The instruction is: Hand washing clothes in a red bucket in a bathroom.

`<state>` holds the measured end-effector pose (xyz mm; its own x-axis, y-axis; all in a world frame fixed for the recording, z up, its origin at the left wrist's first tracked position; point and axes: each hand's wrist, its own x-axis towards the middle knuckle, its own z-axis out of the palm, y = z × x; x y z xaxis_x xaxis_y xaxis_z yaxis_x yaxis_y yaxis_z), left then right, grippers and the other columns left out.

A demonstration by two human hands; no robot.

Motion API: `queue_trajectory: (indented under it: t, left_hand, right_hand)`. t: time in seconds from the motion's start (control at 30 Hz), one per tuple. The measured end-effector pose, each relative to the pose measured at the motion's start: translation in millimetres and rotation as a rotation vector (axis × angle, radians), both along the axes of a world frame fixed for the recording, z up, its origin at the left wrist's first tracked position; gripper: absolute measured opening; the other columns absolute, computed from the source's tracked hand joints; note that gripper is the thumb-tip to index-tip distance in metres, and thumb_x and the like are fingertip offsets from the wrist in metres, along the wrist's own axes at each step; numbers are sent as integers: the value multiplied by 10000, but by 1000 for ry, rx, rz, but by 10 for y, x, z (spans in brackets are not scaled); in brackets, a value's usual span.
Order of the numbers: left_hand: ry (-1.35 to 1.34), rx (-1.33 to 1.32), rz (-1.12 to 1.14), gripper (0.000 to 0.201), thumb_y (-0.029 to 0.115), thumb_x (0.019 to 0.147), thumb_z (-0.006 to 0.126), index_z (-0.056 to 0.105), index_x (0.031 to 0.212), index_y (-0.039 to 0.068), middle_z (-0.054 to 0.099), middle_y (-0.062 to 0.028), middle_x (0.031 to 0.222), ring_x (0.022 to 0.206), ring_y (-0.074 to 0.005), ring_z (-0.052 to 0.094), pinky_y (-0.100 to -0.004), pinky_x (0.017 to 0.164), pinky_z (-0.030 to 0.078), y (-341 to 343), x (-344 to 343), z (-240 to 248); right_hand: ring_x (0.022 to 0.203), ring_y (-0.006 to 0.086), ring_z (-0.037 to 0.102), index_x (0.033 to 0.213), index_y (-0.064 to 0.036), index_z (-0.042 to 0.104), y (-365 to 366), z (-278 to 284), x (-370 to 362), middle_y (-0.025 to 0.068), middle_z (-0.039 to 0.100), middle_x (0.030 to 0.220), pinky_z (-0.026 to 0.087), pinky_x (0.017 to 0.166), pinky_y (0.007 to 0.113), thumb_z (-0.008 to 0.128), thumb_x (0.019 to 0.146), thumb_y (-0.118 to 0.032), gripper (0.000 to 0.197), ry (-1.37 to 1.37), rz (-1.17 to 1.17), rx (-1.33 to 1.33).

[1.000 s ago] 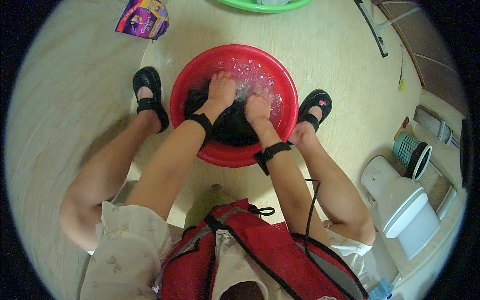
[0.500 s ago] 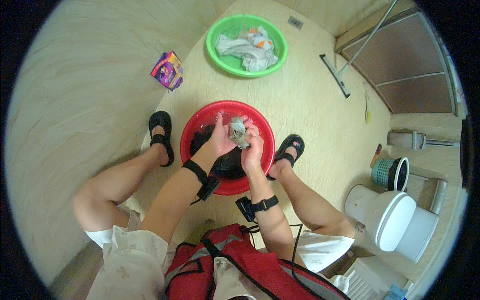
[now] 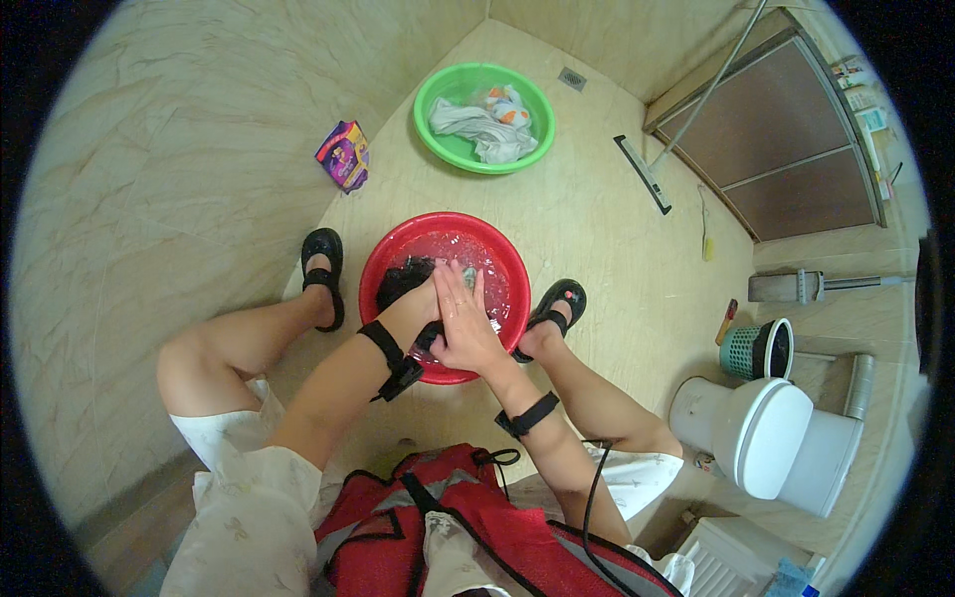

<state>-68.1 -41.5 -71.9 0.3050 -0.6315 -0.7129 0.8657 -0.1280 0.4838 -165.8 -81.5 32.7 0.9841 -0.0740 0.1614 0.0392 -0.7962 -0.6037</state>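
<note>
Both my hands are over a red basin (image 3: 521, 289) of sudsy water on the floor between my feet. My right hand (image 3: 464, 323) lies flat across my left hand (image 3: 423, 301), its fingers stretched out. Most of the left hand's fingers are hidden under it. A small patch of pale grey-green cloth (image 3: 471, 278) shows just past the right fingers; whether the left hand grips it cannot be seen. Black cloth (image 3: 403, 283) lies in the water at the basin's left side.
Beyond stands a green basin (image 3: 535, 159) holding pale cloth (image 3: 477, 127). A purple packet (image 3: 344, 157) is by the left wall. To the right are a squeegee (image 3: 645, 177), a cabinet (image 3: 786, 129), a toilet (image 3: 771, 438) and a green waste basket (image 3: 739, 350).
My hands have come down from holding the pale cloth above the basin. My right hand has moved left over my left hand, and its fingers have straightened. The view has shifted slightly.
</note>
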Motion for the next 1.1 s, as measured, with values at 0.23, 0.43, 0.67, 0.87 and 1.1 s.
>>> queue_trajectory:
  t: [0.23, 0.43, 0.67, 0.87, 1.1]
  left_hand:
    - [-287, 189, -15, 428, 380, 937, 360, 601, 1019, 36, 635, -122, 963, 832, -222, 609, -352, 732, 480, -115, -204, -84]
    - [-934, 514, -305, 556, 394, 913, 315, 664, 792, -21, 627, -253, 800, 818, -381, 615, -451, 766, 464, 45, -139, -309]
    - [-1315, 619, -694, 584, 391, 916, 317, 650, 687, -31, 606, -247, 715, 717, -402, 603, -472, 709, 472, 156, -111, 73]
    - [-1596, 452, -818, 569, 368, 907, 361, 639, 587, -11, 582, -223, 592, 571, -374, 594, -467, 595, 485, 269, -123, -21]
    - [-1772, 213, -956, 507, 326, 877, 436, 625, 515, 26, 553, -173, 488, 434, -326, 557, -431, 477, 466, 297, -86, 22]
  right_hand:
    - [1074, 365, 483, 1219, 94, 378, -270, -685, 10, 227, 495, 1135, 384, 951, 464, 670, 628, -81, 682, 196, -251, -168]
    - [716, 379, 616, 1071, 69, 495, -150, -717, 85, 223, 601, 861, 518, 629, 425, 663, 673, -235, 529, 342, -347, -70]
    - [720, 377, 632, 952, 108, 574, -152, -904, 93, 255, 627, 796, 522, 673, 416, 756, 588, -341, 606, 491, -255, 198]
    - [745, 370, 629, 1031, 92, 531, -65, -1161, -25, 237, 633, 820, 511, 699, 380, 780, 569, -292, 651, 509, -241, 413]
    - [457, 128, 458, 986, -71, 499, -100, -1020, -93, 26, 536, 689, 323, 383, 268, 678, 634, 57, 415, 886, -355, 1349]
